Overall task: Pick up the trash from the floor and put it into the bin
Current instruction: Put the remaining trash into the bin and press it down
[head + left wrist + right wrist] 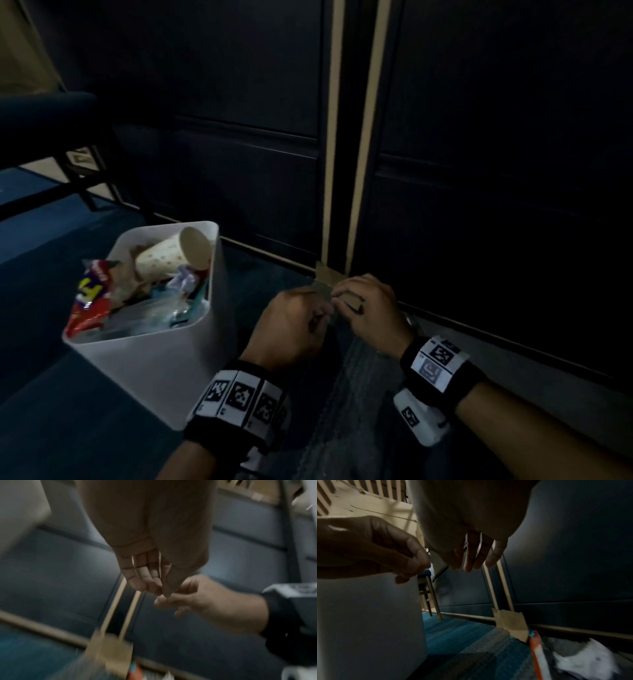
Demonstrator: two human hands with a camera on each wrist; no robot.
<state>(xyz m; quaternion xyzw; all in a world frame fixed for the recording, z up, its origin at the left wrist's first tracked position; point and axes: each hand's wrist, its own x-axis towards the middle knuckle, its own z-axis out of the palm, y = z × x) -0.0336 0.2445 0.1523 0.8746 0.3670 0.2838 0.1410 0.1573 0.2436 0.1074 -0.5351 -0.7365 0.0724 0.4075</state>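
Fingers (337, 298) of both hands pinching one small scrap (322, 291) just right of the white bin (219, 291). Next, probably: over the rim, release.

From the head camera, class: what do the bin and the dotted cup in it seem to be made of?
Bin: probably plastic, with smooth, matte white walls and rounded corners.
Dotted cup: likely paper, cream with small dots, a dull surface and a thin rim.

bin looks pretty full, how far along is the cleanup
Mostly done: the bin already holds a cup and wrappers. Both hands, left and right, meet over a small scrap. Left on the floor: white paper and an orange wrapper.
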